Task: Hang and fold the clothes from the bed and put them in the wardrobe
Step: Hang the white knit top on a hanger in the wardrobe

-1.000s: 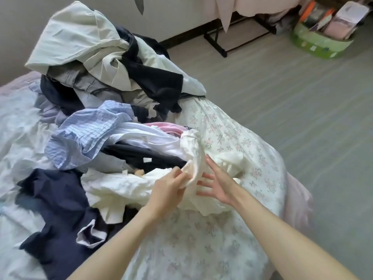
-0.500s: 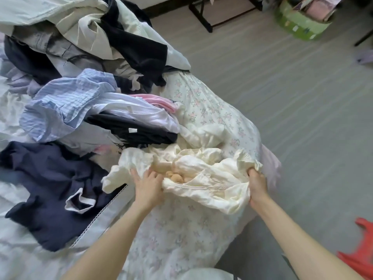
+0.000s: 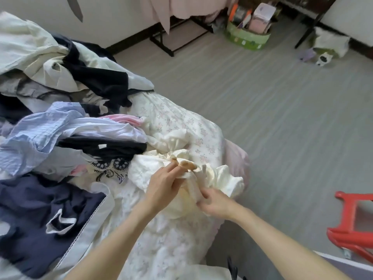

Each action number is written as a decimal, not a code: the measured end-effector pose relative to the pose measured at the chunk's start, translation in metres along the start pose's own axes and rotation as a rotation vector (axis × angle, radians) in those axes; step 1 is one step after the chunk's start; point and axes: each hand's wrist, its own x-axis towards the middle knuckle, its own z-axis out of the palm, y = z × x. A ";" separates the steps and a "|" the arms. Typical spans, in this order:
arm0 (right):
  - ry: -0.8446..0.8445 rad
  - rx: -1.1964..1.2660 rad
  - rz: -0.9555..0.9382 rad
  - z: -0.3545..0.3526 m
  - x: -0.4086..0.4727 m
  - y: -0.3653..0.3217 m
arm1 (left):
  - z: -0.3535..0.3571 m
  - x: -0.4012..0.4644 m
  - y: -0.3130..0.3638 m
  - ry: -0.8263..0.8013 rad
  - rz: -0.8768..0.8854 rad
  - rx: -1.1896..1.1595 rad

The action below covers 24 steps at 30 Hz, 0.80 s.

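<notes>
A crumpled cream garment with tan buttons lies at the bed's near right edge. My left hand pinches a fold of it by the buttons, and my right hand grips the cloth just to the right. Behind and to the left, a heap of clothes covers the bed: a pale blue striped shirt, a black top, a navy garment with white trim, and a mound of cream and black pieces.
The grey striped floor lies to the right of the bed. A green basket of items and a black-framed rack with pink cloth stand at the back. A red plastic stool stands at the near right.
Both hands have come together on the cream garment; the right hand left its far right edge and moved in beside the left. The view has tilted up toward the room.
</notes>
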 end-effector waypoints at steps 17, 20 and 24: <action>0.850 -0.091 0.642 0.009 -0.404 0.243 | 0.124 -0.014 0.238 -0.631 0.656 0.331; 1.172 -0.087 0.647 0.031 -0.460 0.257 | 0.159 -0.030 0.297 -0.698 0.712 0.273; 1.510 -0.016 0.932 0.053 -0.543 0.264 | 0.202 -0.061 0.385 -0.814 0.660 0.161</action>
